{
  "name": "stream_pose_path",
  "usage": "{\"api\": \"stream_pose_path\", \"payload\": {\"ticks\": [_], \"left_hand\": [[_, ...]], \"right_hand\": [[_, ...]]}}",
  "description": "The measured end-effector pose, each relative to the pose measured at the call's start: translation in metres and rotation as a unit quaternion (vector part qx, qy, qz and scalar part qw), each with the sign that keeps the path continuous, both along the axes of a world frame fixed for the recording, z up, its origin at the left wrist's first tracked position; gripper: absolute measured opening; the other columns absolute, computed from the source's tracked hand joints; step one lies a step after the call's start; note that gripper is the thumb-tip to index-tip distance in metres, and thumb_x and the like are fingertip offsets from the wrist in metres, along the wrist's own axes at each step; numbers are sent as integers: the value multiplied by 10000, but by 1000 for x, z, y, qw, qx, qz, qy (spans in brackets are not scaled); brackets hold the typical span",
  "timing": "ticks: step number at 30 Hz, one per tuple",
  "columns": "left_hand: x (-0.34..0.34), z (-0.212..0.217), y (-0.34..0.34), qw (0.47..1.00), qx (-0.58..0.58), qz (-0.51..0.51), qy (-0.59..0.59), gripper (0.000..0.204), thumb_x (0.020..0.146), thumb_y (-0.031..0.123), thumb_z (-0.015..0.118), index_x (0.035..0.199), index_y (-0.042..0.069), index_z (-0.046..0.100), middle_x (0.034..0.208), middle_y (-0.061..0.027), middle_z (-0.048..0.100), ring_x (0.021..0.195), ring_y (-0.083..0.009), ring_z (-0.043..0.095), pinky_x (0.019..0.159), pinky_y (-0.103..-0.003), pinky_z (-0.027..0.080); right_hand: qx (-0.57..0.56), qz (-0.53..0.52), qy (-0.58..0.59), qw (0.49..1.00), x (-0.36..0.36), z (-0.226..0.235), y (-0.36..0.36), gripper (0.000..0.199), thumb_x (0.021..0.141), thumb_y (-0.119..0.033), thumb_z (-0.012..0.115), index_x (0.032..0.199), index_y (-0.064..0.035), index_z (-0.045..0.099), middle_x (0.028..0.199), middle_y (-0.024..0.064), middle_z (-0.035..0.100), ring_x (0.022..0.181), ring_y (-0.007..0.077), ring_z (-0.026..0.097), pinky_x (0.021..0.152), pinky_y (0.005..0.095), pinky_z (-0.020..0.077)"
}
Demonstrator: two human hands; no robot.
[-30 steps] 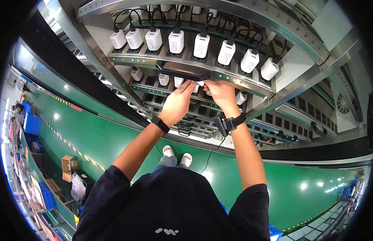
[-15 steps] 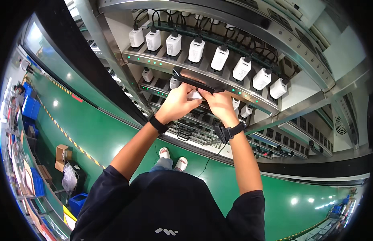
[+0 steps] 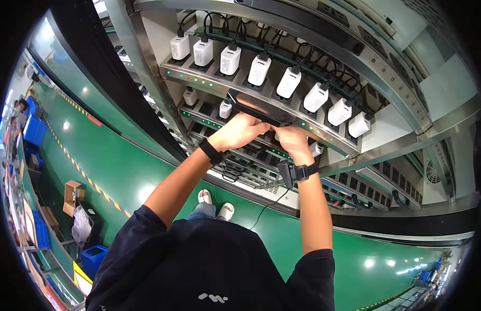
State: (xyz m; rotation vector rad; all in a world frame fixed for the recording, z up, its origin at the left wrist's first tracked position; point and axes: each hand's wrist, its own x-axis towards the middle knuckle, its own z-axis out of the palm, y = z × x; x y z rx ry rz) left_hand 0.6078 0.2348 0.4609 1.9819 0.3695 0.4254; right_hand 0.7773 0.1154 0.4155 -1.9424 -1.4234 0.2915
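Note:
My left hand [image 3: 239,131] is closed, its fingertips meeting my right hand [image 3: 293,141] at the front of a metal rack shelf. The right hand's fingers are curled in, pointing away from me. What either hand grips is hidden behind the fingers. Just beyond them is a black, flat slab with a glossy face [image 3: 258,108], tilted along the shelf edge. Whether it is held or fixed there I cannot tell. White charger plugs [image 3: 259,70] stand in a row on the shelf above. Another white charger [image 3: 225,109] sits on the lower shelf beside my left hand.
Black cables [image 3: 240,31] run from the chargers' tops. Green lights [image 3: 188,79] line the shelf's front edge. Further socket shelves [image 3: 354,181] lie lower right. A metal post [image 3: 134,57] and a dark door frame [image 3: 90,67] stand left; a cardboard box [image 3: 73,198] is on the green floor.
A white charger piece showing between my hands is now covered by the fingers. My left hand has turned and shifted slightly right and down. The whole view has shifted a little.

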Motion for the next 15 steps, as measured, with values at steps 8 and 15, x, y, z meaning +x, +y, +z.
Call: {"api": "stream_pose_path", "payload": {"ticks": [8,15], "left_hand": [[-8,7,-1,986,159,46,24,258,926,141,691,1111,-39,687,915,-136,678,851,-204,632,799,-374,525],[-33,6,-8,993,77,86,1,379,1002,336,635,1072,-35,668,898,-189,689,790,-289,677,741,-398,526]], "right_hand": [[-50,-89,37,994,-8,11,5,317,983,-316,592,1119,-67,733,1109,156,756,1069,358,688,931,423,523],[160,-98,-22,982,25,-61,8,318,1009,-284,565,971,-47,774,936,194,754,877,414,702,804,465,558]]}}
